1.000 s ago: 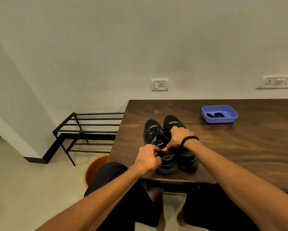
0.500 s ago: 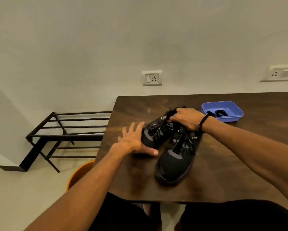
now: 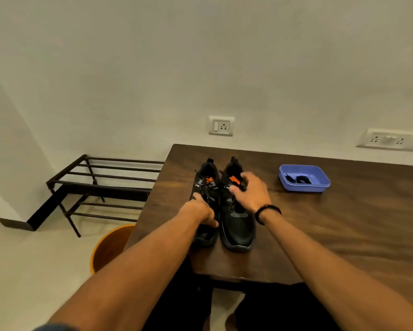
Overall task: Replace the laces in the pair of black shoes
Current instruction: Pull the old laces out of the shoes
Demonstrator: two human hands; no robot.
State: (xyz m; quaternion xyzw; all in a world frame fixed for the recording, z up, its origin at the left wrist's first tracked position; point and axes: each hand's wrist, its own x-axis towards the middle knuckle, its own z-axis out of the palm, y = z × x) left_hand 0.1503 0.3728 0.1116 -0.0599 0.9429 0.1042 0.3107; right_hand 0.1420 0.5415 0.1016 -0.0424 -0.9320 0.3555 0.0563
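Black shoes (image 3: 236, 225) under both hands.

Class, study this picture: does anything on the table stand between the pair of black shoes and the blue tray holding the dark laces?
Nothing visible does. The right shoe, gripped by the right hand, and the blue tray are parted only by bare table. The left hand holds the left shoe on the far side from the tray.
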